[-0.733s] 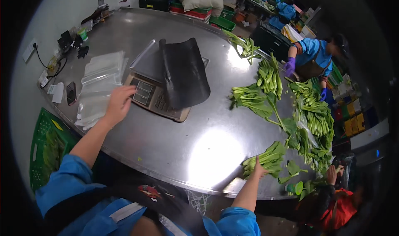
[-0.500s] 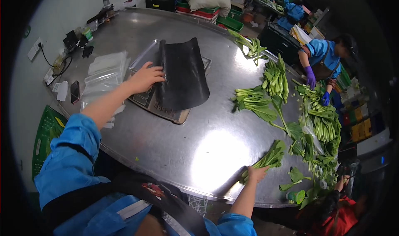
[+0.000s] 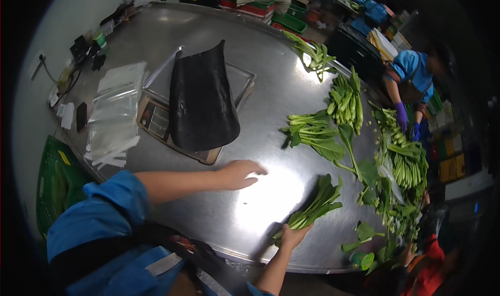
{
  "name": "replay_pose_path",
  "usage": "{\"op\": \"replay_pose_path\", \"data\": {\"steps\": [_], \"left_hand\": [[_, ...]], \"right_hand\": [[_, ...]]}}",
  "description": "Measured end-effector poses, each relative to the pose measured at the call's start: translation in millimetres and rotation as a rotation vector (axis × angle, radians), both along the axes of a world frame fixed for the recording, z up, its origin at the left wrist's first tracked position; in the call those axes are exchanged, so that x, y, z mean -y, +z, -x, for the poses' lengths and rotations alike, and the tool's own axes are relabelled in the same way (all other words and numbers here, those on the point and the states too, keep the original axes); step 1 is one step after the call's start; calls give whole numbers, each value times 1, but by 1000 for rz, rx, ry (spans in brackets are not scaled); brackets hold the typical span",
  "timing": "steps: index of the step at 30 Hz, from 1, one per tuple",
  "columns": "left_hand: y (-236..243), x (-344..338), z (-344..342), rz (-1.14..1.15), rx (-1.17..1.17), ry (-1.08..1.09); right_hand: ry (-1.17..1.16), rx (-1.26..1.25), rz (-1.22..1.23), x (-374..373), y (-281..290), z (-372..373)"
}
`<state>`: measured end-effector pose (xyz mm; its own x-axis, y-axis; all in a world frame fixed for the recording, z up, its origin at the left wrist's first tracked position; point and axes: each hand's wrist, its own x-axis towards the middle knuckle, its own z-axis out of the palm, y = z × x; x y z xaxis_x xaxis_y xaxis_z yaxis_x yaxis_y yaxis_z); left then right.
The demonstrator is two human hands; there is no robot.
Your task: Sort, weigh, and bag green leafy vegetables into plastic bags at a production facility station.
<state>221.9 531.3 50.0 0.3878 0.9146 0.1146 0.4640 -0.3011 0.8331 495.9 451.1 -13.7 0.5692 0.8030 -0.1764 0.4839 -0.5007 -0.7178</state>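
My right hand [image 3: 295,237] is closed round the stems of a bunch of leafy greens [image 3: 317,205], held low over the near part of the metal table [image 3: 260,124]. My left hand [image 3: 240,174] reaches across the bare metal toward the greens, fingers stretched out and thumb apart, holding nothing. Behind it a curved black sheet [image 3: 203,98] lies over the tray of a scale [image 3: 156,121], covering much of it. Other bunches of greens [image 3: 312,132] lie to the right of the scale.
Clear plastic bags [image 3: 115,111] are stacked left of the scale, near a dark phone [image 3: 82,117]. A heap of greens [image 3: 409,166] lines the right edge, where a co-worker's gloved hands [image 3: 402,118] work. A green tape roll [image 3: 363,259] stands near the front edge.
My left hand has left the black sheet and swung right and nearer, toward the greens. My right hand has lifted the bunch slightly and brought it left.
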Motion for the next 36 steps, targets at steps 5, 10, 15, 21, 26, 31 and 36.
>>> {"op": "replay_pose_path", "data": {"steps": [5, 10, 15, 21, 26, 31, 36], "left_hand": [[-37, -100, -86, 93, 20, 222], [-69, -173, -95, 166, -278, 412], [-64, -218, -86, 180, 82, 586], [27, -168, -105, -725, 198, 460], [62, -91, -91, -374, 129, 133], [3, -61, -114, -117, -409, -229], [-15, -20, -120, -111, -90, -130]], "right_hand": [[-20, 66, 30, -6, -12, -19], [-72, 43, 120, -11, -12, -11], [-60, -40, 80, -12, -16, -17], [-29, -13, 2, -8, -20, -26], [-32, -29, -22, -7, -22, -27], [-26, 23, -6, -10, -16, -18], [-46, -7, -49, -7, -22, -21]]}}
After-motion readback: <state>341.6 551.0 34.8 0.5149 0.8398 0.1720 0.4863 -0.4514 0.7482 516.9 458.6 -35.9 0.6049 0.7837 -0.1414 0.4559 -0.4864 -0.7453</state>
